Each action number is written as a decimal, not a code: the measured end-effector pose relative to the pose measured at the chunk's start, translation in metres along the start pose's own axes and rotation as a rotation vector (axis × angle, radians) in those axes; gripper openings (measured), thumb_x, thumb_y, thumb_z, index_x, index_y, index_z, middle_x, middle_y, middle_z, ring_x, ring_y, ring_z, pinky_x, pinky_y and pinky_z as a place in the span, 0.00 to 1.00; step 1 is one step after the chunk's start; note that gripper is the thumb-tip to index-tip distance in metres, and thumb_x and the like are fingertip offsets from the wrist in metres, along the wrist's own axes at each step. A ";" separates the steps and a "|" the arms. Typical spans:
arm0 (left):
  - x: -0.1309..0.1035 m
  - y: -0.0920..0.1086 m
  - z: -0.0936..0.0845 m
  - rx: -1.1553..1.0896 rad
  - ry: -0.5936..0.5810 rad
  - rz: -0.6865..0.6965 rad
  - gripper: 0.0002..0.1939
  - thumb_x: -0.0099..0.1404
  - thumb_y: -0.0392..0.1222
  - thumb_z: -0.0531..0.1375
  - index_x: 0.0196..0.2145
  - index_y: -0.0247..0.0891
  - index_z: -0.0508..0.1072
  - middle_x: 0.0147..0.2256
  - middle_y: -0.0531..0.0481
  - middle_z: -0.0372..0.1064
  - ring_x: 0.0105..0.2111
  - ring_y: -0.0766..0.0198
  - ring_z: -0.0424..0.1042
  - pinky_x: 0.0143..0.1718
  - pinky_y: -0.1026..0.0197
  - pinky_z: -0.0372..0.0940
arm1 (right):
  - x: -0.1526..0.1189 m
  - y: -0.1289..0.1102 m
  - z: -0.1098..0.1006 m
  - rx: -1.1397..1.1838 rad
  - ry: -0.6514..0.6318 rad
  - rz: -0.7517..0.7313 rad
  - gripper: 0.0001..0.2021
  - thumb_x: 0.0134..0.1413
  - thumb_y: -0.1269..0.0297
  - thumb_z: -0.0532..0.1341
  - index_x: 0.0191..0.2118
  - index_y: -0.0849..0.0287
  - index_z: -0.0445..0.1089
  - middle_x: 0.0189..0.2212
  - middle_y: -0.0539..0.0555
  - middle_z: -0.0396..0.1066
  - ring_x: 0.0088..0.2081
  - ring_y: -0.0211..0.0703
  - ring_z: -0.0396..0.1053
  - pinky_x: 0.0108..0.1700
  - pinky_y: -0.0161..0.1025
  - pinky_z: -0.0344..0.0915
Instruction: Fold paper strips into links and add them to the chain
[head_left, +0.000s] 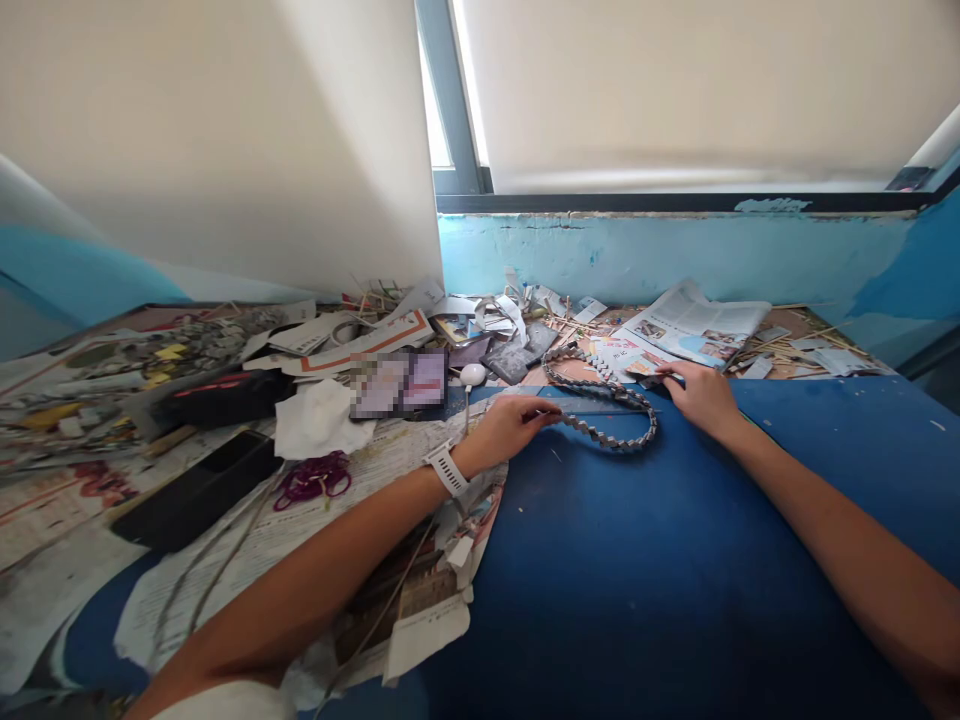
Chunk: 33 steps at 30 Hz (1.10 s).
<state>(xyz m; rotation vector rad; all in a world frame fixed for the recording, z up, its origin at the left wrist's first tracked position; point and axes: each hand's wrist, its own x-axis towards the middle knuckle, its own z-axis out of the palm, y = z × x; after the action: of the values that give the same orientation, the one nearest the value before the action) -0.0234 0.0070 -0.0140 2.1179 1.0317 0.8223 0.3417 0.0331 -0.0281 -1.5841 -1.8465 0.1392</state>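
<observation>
A long braided strip of folded grey paper (642, 440) lies in a loop on the blue table (600, 560). My left hand (517, 425), with a white watch (447, 468) on its wrist, pinches one end of this strip. My right hand (694, 392) is closed at the lower edge of a folded newspaper (694, 325), to the right of the loop. Its thumb and fingertips press together on the paper's edge. The far part of the braid rests near paper scraps at the back of the table.
Newspaper sheets, paper scraps and thin sticks (776, 350) line the back. On the left are a black case (202, 490), a white tissue (319, 420), purple string (315, 480), a white round charger (472, 375) with its cable, and a dark pouch (232, 398).
</observation>
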 end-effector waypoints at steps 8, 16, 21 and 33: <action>-0.007 0.024 0.001 -0.121 0.146 0.068 0.26 0.69 0.51 0.66 0.61 0.40 0.73 0.61 0.41 0.71 0.60 0.51 0.72 0.64 0.48 0.68 | -0.023 -0.064 -0.002 0.521 -0.047 -0.006 0.18 0.61 0.48 0.66 0.49 0.56 0.74 0.45 0.58 0.82 0.46 0.51 0.81 0.50 0.49 0.78; -0.009 0.035 0.012 -0.653 0.002 -0.146 0.18 0.64 0.48 0.70 0.46 0.33 0.80 0.36 0.45 0.82 0.35 0.57 0.82 0.43 0.54 0.80 | -0.058 -0.106 0.006 0.765 -0.222 0.013 0.15 0.60 0.53 0.69 0.48 0.55 0.78 0.40 0.56 0.83 0.40 0.50 0.82 0.43 0.47 0.81; -0.012 0.033 0.009 -0.841 -0.014 -0.164 0.15 0.64 0.46 0.69 0.44 0.32 0.82 0.41 0.41 0.82 0.39 0.54 0.84 0.45 0.51 0.81 | -0.058 -0.103 0.001 0.719 -0.145 -0.056 0.07 0.62 0.61 0.66 0.42 0.51 0.82 0.44 0.55 0.83 0.47 0.52 0.81 0.51 0.51 0.79; -0.014 0.032 0.024 -0.733 0.129 -0.097 0.21 0.61 0.45 0.73 0.50 0.34 0.79 0.42 0.43 0.83 0.40 0.57 0.83 0.48 0.54 0.80 | -0.060 -0.108 -0.008 0.745 -0.369 0.004 0.19 0.60 0.54 0.69 0.54 0.52 0.77 0.50 0.58 0.81 0.47 0.54 0.81 0.47 0.49 0.80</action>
<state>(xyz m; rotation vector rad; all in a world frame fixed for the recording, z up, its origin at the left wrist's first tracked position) 0.0016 -0.0264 -0.0075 1.3987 0.7286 1.0938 0.2570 -0.0507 0.0061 -1.0705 -1.7424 1.0491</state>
